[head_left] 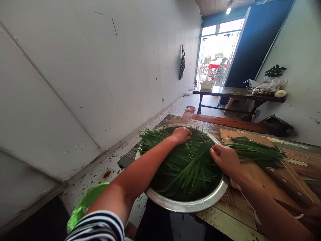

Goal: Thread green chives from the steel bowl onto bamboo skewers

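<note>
A wide metal bowl (187, 205) sits at the near corner of a worn wooden table (234, 214), full of long green chive leaves (185, 167). My left hand (181, 134) reaches over the far side of the bowl and closes on a clump of the leaves. My right hand (225, 159) rests at the bowl's right rim, fingers curled around a bunch of chives (253, 152) that lies across a wooden cutting board (260, 174). A cleaver with a wooden handle (288, 187) lies on the board just right of that hand.
A white wall runs along the left. Below the table stands a green plastic basin (84, 204) on the speckled floor. Farther off are a wooden bench (225, 121), a long table (238, 92) with bags, a small pink bucket (190, 108), and an open doorway.
</note>
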Motion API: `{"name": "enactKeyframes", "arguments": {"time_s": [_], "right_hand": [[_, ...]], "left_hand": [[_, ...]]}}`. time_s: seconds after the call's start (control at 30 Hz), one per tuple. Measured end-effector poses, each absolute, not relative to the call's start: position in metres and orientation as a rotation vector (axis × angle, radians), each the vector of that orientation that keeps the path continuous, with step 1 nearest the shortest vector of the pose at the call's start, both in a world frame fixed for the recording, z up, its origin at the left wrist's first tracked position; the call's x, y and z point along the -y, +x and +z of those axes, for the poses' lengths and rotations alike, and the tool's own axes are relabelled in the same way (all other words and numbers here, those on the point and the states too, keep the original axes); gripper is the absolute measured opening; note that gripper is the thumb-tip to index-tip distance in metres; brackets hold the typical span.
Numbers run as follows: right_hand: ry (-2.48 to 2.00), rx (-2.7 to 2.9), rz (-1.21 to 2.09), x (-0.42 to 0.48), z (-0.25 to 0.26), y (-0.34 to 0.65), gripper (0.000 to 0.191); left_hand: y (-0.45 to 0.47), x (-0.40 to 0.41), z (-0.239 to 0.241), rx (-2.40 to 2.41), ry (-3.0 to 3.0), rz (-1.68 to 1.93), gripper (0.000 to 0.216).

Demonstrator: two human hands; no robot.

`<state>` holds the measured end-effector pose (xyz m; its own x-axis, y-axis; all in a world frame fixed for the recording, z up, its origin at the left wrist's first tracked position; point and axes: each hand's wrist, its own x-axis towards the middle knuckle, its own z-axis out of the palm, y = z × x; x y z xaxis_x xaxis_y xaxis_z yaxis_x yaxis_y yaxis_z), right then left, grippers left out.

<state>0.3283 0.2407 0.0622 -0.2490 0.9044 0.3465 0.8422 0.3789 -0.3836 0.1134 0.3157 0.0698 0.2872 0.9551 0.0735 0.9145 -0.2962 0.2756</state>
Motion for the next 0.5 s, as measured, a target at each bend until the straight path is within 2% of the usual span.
{"name": "enactKeyframes", "arguments": {"time_s": [0.3,0.5], "right_hand": [[-1.477,2.151,0.134,-0.240,0.062,0.328,0.027],[-1.475,2.156,0.135,-0.240,0.062,0.327,0.027]], "left_hand": [[0.121,-0.313,0.073,-1.737,2.430,0.201,0.022],[0.121,-0.309,0.082,-1.672,2.317,0.484,0.021]]}}
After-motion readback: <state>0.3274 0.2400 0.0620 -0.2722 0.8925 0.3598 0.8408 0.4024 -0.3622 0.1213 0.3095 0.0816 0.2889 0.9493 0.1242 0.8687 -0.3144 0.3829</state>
